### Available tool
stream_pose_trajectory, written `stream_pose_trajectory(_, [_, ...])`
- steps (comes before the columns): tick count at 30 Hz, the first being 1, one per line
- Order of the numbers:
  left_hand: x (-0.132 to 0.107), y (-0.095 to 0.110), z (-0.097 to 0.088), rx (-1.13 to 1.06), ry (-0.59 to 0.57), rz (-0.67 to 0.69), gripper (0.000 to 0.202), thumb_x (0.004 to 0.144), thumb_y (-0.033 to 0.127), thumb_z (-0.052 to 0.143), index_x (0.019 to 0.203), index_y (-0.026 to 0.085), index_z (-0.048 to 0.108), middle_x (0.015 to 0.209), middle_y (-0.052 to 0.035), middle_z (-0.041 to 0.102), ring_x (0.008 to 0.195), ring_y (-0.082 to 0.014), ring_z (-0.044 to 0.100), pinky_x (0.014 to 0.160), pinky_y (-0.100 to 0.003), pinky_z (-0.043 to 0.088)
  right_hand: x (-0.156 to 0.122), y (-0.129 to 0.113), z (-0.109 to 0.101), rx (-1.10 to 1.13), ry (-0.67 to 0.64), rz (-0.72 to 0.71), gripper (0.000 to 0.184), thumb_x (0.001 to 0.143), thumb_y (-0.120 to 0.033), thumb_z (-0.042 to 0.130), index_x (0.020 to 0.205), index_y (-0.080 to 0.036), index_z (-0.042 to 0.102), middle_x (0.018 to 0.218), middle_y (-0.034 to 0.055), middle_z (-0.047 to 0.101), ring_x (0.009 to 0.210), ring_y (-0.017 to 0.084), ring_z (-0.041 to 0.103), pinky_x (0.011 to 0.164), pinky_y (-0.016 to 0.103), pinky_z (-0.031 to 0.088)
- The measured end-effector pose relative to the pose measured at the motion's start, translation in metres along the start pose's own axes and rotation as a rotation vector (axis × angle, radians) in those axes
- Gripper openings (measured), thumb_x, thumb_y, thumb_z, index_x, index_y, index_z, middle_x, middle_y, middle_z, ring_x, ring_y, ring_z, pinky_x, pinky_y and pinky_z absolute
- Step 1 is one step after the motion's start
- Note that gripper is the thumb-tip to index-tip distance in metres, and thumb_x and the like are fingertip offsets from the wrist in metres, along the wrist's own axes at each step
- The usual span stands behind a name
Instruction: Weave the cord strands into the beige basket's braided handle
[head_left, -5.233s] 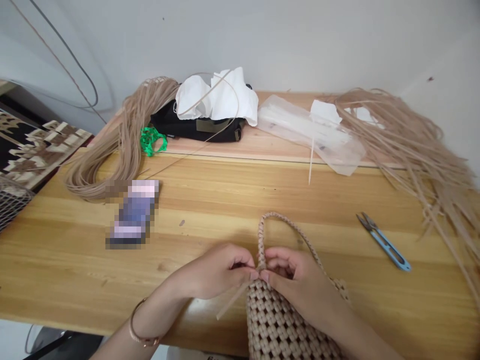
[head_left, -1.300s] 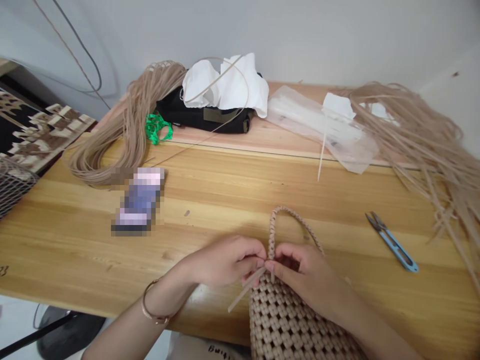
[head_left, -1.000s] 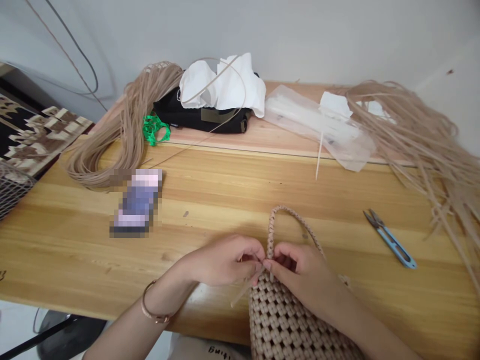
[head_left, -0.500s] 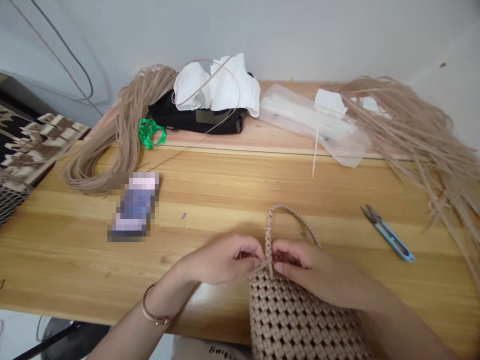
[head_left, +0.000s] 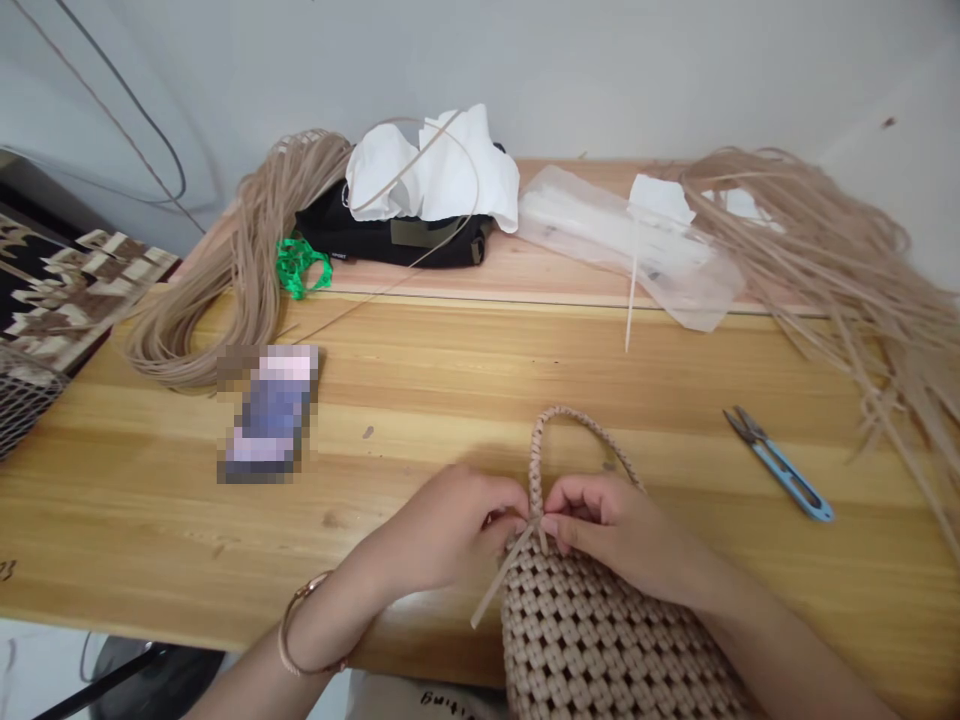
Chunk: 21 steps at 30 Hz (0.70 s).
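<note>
A woven beige bag (head_left: 600, 630) leans at the table's front edge, its braided handle (head_left: 537, 450) arching up and to the right. At the foot of that handle both hands meet. My left hand (head_left: 465, 520) pinches there from the left, fingers closed around a flat strip. The strip's loose end (head_left: 491, 592) hangs down to the left over the bag's rim. From the other side, my right hand (head_left: 607, 525) pinches at the same join, thumb and forefinger closed on the strip. Exactly where the strip passes between the fingertips is hidden.
Blue-handled thread snips (head_left: 787, 475) lie to the right. A pixelated phone-like object (head_left: 274, 410) rests on the left. Bundles of beige strips (head_left: 247, 250) lie at both sides. Along the back are a black pouch (head_left: 435, 240), white tissue (head_left: 469, 165), a plastic bag (head_left: 637, 260) and green netting (head_left: 302, 268).
The strip's loose end now shows, hanging down to the left below the handle's foot. My left hand's fingers have closed nearer the handle; the bag and handle have barely moved.
</note>
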<state>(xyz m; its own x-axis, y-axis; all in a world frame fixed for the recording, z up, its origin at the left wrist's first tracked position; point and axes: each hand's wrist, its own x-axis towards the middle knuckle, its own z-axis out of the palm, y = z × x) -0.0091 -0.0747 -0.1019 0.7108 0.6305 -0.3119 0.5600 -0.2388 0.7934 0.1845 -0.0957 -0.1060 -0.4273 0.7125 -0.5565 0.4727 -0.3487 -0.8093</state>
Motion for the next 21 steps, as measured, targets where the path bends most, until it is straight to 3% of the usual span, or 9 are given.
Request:
stream_pose_trajectory(5, [0.001,0.000,0.001,0.192,0.090,0.077,0.018,0.082,0.013,0.053,0.072,0.017,0.067,0.071,0.0002,0.062,0.067,-0.0121,0.056,0.060,-0.022,0.036,0.000,0.000,0.001,0.011,0.008,-0.005,0.013,0.080,-0.022,0.052,0.069,-0.017,0.056,0.061,-0.0026,0.054,0.057,0.011,0.045,0.053,0.022,0.034])
stream_pose_trajectory(11, [0.004,0.001,0.007,-0.016,0.189,0.059,0.017,0.078,0.009,0.056,0.072,0.016,0.070,0.066,0.0001,0.061,0.065,-0.0114,0.055,0.062,-0.021,0.038,-0.003,0.001,0.000,0.033,0.039,-0.018,0.012,0.079,-0.022,0.052,0.069,-0.018,0.055,0.060,-0.0033,0.053,0.056,0.010,0.045,0.052,0.022,0.033])
stream_pose_trajectory(21, [0.008,0.007,0.020,-0.328,0.211,-0.183,0.009,0.072,0.014,0.062,0.072,0.015,0.071,0.068,0.0015,0.067,0.065,-0.0109,0.055,0.060,-0.020,0.039,-0.004,0.003,0.002,0.034,0.100,-0.017,0.015,0.079,-0.024,0.051,0.067,-0.017,0.056,0.059,-0.0028,0.052,0.055,0.010,0.044,0.051,0.022,0.032])
